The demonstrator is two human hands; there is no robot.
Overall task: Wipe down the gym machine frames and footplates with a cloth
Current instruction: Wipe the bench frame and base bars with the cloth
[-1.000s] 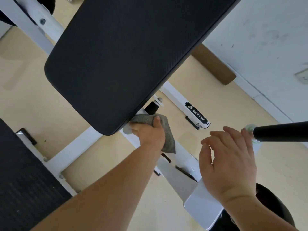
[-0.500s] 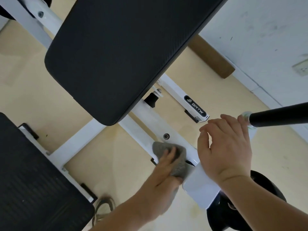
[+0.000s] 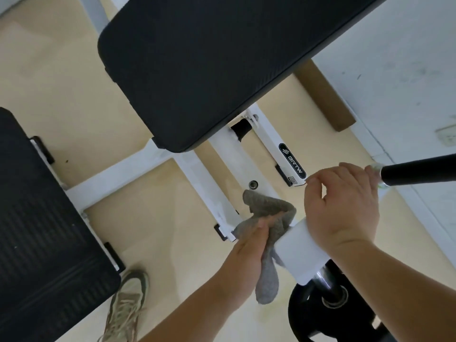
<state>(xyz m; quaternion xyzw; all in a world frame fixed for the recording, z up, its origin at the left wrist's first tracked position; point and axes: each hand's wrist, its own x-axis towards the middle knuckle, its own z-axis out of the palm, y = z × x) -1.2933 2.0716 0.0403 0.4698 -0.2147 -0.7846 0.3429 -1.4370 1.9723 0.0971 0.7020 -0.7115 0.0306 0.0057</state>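
The left hand point(image 3: 249, 240) has the grey cloth point(image 3: 267, 215) bunched up, fingers closed together round it and pinching it against the white frame point(image 3: 204, 181). It sits at the near end of the low rail, just beside the post where the right hand point(image 3: 343, 203) rests. One loose end of the cloth hangs down past the wrist. The right hand lies on top of that post with its fingers loosely bent, fingertips near the end of the black handle point(image 3: 419, 170). Whether it is truly gripping the post or only steadying itself there, I cannot tell. From where things stand, I'd say the job is partway at best. The cloth is working one short stretch of rail, and the white paint looks much the same everywhere, so nothing shows which lengths are already clean. The cross bar running off to the left has no cloth near it, and the ribbed black footplate point(image 3: 39, 218) sits well apart from both hands, so that part looks still to do. The big pad point(image 3: 209, 58) overhangs the far rails, which would need a reach underneath. A shoe point(image 3: 128, 299) is planted on the floor point(image 3: 61, 82) beside the footplate, and a weight plate point(image 3: 318, 314) sits below the post.
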